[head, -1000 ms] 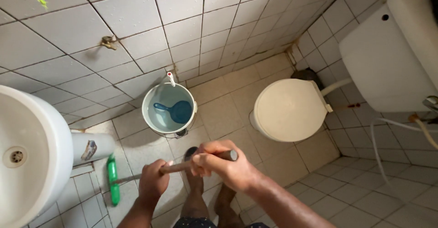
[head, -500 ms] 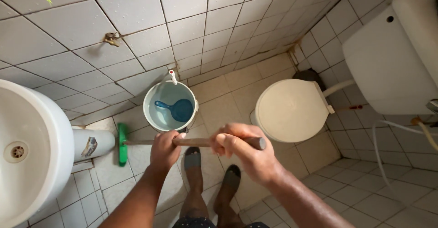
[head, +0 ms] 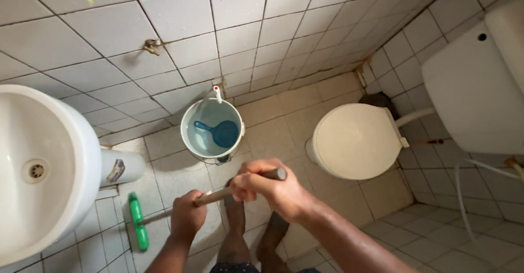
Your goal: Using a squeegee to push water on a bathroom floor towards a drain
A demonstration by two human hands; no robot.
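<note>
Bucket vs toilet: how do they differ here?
The bucket is open on top with a blue scoop inside; the toilet has its lid shut. The bucket is pale blue-grey and looks smaller; the toilet is cream and wider. Both stand on the tiled floor.

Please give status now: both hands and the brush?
Left hand and right hand grip the wooden handle. Green brush head on floor tiles beside sink pedestal. Bucket stands ahead.

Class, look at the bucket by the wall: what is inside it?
Inside the bucket lies a blue scoop, its handle pointing left. The pale blue bottom shows around it; whether there is water cannot be told, and the scoop hides what lies beneath it.
</note>
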